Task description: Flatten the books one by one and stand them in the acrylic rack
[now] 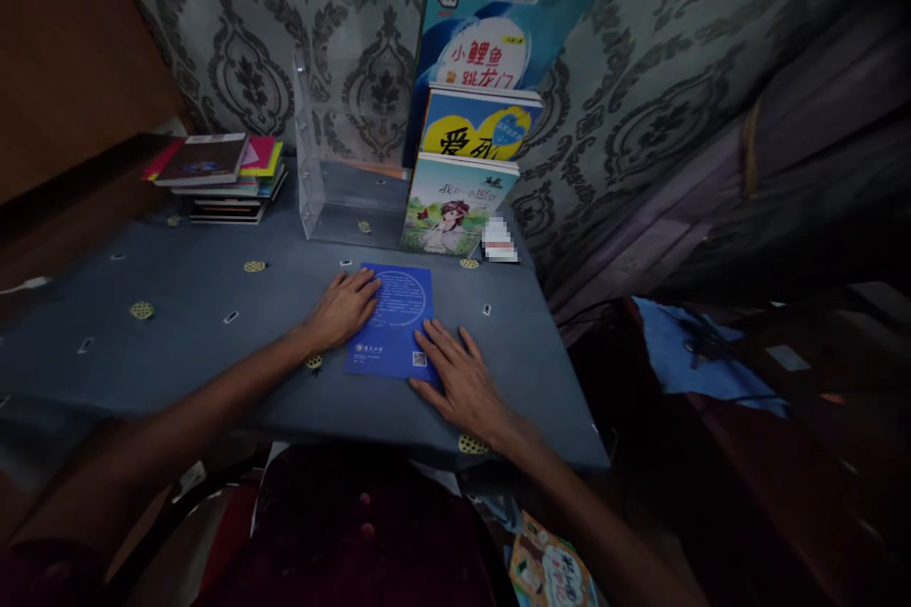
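Note:
A thin blue booklet (396,318) lies flat near the front of a table covered with a blue-grey cloth (177,303). My left hand (345,305) rests flat on the booklet's left edge, fingers stretched out. At the booklet's lower right corner lies my right hand (459,377), fingers spread and pressing down. Neither hand grips anything.
A clear acrylic stand (320,171) at the back holds three upright picture books (462,180) in stepped rows. A stack of colourful books (220,175) lies at the back left. Patterned curtain behind; dark clutter and a blue cloth (697,351) to the right. Another book (551,569) lies on the floor.

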Action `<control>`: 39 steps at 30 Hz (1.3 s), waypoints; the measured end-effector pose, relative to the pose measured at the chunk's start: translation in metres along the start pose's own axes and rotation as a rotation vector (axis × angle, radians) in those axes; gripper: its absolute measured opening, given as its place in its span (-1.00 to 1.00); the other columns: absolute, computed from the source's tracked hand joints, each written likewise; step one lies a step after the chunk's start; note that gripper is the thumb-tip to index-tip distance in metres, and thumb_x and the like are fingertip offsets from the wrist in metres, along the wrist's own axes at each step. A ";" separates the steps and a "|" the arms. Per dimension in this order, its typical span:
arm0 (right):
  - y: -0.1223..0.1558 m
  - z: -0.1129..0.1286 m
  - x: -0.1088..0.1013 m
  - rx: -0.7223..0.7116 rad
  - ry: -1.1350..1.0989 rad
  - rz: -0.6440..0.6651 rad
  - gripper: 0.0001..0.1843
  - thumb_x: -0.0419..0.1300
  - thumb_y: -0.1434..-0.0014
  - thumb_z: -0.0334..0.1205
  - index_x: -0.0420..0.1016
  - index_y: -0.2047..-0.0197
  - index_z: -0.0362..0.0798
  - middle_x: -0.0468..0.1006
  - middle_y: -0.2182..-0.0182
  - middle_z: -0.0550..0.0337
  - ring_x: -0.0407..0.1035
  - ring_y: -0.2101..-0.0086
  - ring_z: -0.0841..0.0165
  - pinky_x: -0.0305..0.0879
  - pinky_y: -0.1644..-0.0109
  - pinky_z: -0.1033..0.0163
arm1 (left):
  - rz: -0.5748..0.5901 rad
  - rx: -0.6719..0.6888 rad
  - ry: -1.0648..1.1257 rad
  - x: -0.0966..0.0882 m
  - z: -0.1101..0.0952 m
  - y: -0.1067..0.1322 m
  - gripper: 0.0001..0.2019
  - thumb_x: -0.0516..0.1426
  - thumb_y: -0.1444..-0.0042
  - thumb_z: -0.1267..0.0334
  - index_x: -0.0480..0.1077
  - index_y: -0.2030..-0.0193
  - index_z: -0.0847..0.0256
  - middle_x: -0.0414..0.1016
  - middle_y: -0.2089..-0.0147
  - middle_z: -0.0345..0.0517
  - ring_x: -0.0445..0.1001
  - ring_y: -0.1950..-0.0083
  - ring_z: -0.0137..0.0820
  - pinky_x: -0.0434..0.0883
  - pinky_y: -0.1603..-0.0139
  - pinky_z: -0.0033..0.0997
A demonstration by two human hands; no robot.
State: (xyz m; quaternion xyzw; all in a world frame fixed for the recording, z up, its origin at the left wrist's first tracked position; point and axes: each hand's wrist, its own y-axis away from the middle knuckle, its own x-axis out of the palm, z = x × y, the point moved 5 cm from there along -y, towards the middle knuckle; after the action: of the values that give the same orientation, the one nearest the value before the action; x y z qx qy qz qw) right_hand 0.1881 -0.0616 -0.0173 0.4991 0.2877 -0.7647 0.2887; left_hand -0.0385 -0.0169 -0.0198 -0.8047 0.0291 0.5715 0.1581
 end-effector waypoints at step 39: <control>0.002 0.009 -0.006 0.029 -0.007 0.007 -0.38 0.10 -0.39 0.03 0.27 -0.40 -0.06 0.27 -0.39 -0.13 0.12 -0.39 0.05 0.01 -0.44 -0.34 | 0.119 0.168 0.078 0.005 -0.005 -0.038 -0.52 -0.09 -0.39 0.12 0.34 -0.34 0.17 0.31 -0.43 0.06 0.24 -0.47 -0.20 0.06 -0.49 0.02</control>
State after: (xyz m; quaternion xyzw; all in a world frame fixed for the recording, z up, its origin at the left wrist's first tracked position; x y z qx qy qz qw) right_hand 0.1861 -0.0688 -0.0092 0.5017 0.2739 -0.7695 0.2848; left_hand -0.0239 0.0181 -0.0145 -0.8071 0.1307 0.5436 0.1896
